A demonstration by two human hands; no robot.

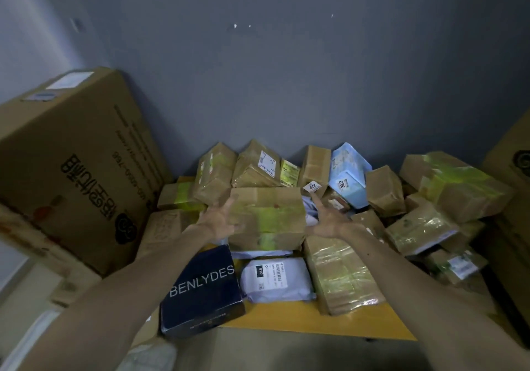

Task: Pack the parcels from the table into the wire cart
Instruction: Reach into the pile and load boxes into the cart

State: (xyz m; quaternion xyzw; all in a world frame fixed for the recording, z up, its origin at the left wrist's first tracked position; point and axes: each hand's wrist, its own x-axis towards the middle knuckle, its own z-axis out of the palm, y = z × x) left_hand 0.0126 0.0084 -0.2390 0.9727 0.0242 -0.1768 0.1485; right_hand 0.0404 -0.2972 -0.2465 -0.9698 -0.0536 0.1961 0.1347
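Parcels (275,279) lie heaped on the tabletop (315,323); the wire cart is not in view. Left hand (219,223) and right hand (328,223) flank the middle brown box (266,215), fingers spread, gripping nothing yet. Judgement: most of the packing remains.

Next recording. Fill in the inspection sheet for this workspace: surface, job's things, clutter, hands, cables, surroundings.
Surface: yellow table, bare only along its near edge.
Job's things: taped cardboard parcels heaped back to the wall; central taped box lying on other parcels; navy BENLYDES box at the near left; white mailer bag beside it; light blue parcel at the back; the wire cart is not in view.
Clutter: nothing seen besides parcels.
Hands: left hand and right hand both open, fingers spread, either side of the central taped box; contact unclear.
Cables: nothing seen.
Surroundings: grey wall; large printed carton at left.
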